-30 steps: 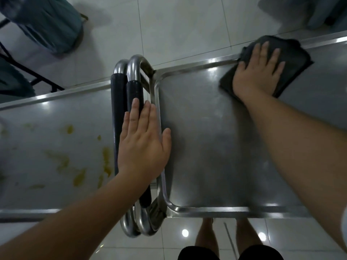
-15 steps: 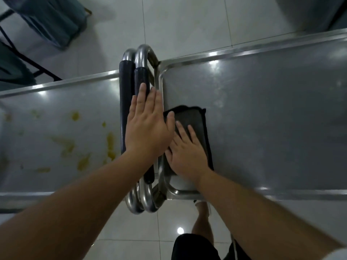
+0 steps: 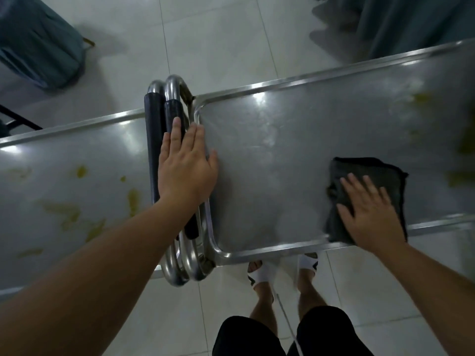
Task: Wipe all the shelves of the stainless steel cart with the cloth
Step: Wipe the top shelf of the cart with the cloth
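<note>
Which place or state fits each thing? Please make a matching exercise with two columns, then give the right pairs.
Things:
1. left hand
2. right hand
3. cloth
4. yellow stains

Places or states:
A. dark, lying flat on the right cart's shelf
B. rests flat on the black-padded cart handles
C. spread over the left cart's shelf
D. presses flat on the cloth

Pairs: 1-B, 2-D, 3-A, 4-C

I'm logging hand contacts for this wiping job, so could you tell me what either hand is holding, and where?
Nothing is gripped. The right hand presses flat on the near part of the dark cloth; the left hand rests open on the cart handle.
</note>
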Demonstrator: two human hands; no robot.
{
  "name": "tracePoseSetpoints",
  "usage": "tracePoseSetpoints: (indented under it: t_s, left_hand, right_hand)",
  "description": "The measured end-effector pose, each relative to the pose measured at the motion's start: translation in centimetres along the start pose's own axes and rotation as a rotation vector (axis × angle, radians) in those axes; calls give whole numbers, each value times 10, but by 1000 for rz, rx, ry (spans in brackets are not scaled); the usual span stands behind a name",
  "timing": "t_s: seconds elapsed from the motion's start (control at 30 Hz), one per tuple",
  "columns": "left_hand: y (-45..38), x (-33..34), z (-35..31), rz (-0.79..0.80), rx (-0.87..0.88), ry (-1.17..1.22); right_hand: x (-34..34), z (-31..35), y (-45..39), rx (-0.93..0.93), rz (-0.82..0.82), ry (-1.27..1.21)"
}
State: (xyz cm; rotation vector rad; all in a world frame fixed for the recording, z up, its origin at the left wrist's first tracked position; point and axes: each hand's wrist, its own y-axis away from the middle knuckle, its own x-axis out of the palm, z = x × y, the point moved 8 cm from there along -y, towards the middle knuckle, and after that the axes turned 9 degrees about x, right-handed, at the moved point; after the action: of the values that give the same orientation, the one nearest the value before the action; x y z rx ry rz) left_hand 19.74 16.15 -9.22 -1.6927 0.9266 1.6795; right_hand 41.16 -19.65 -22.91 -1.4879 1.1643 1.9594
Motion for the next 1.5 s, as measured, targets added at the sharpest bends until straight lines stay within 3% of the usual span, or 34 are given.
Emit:
tracePoseSetpoints:
  t_s: [0.1, 0.4, 0.6, 0.7, 0.83, 1.0, 1.13, 1.37, 1.5]
  left_hand:
    - [0, 1, 1, -24, 2, 0]
    - [2, -4, -7, 0, 31, -83]
    - [7, -6, -32, 167, 175, -317]
    - [3, -5, -60, 194, 101, -204]
    - [3, 14, -145, 218, 67, -18]
    - [1, 48, -256, 293, 102, 72]
    - [-14, 68, -308, 303, 30, 207]
    - [-41, 92, -325, 235, -90, 319]
    - [-63, 108, -317, 141, -143, 309]
  right_hand:
    - [-9, -44, -8, 135, 27, -1]
    - [-7, -45, -19, 169, 217, 24]
    - [-11, -44, -23, 130, 308, 31]
    - [-11, -44, -20, 63, 236, 38]
    - [-13, -48, -14, -57, 111, 28]
    - [-16, -61, -11, -322, 63, 96]
    - [-10, -74, -11, -436, 31, 58]
    - [-8, -82, -11, -461, -66, -69]
    - [-17, -146, -26, -435, -105, -33]
